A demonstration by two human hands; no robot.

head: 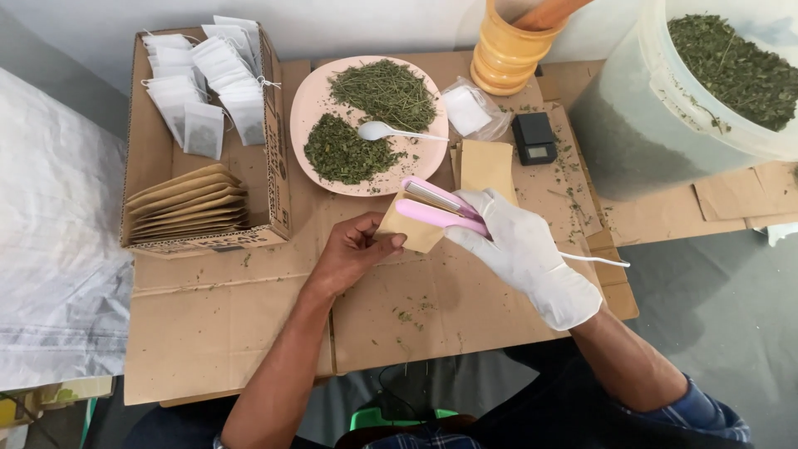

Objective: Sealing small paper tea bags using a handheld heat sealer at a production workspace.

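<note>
The left hand (pixel 353 249) is bare, and its fingers pinch the corner of a small brown paper bag (pixel 413 230). The right hand (pixel 519 249) wears a white glove and is closed around a pink clamp tool (pixel 440 208). The tool's two arms sit over the top edge of the bag, with a small gap between them. A thin white cord (pixel 594 259) runs from the tool toward 3 o'clock. The bag is held just above the flat cardboard sheet (pixel 249 316), right in the middle, between the two hands.

At 12 o'clock from the bag, very near, is a pink plate (pixel 312 108) with two piles of dried green leaves (pixel 349 150) and a white spoon (pixel 382 130). Just beside the bag at 1 o'clock lies another brown bag (pixel 486 166), flat on the cardboard. A little black scale (pixel 534 137) sits farther out at 2 o'clock. A clear plastic pouch (pixel 470 108) lies at 1 o'clock, next to a yellow wooden cup (pixel 507 54).

At 10 o'clock is a cardboard box (pixel 278 179). Inside it are white tea bags (pixel 208 91) at the far end and a row of brown bags (pixel 187 204) at the near end. Far off at 2 o'clock stands a big white bucket (pixel 657 125) with more dried leaves in it. A white sack (pixel 50 241) lies at 9 o'clock.
</note>
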